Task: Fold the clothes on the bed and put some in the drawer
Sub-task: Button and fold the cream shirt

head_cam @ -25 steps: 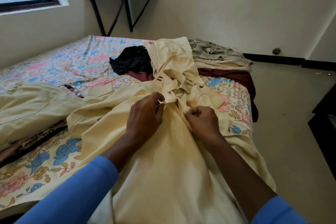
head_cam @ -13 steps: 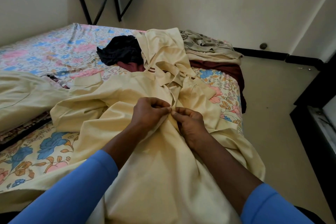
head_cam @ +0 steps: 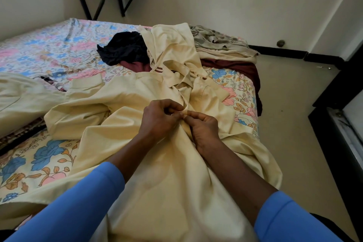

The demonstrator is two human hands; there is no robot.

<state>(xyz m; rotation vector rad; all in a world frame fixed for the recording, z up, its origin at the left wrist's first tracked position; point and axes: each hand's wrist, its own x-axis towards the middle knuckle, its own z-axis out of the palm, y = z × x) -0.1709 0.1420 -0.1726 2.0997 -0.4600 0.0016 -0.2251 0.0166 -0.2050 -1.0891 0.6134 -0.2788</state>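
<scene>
Both hands are pinching the cream garment (head_cam: 157, 173) on the bed (head_cam: 39, 51). The left hand (head_cam: 159, 120) and right hand (head_cam: 203, 126) are meeting fingertip to fingertip, gripping a small fold.

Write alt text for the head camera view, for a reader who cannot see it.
Two hands, the left hand and right hand, pinch the middle of a cream garment spread on a floral bed. Behind it lie a black garment, a maroon cloth and a grey pile.
</scene>
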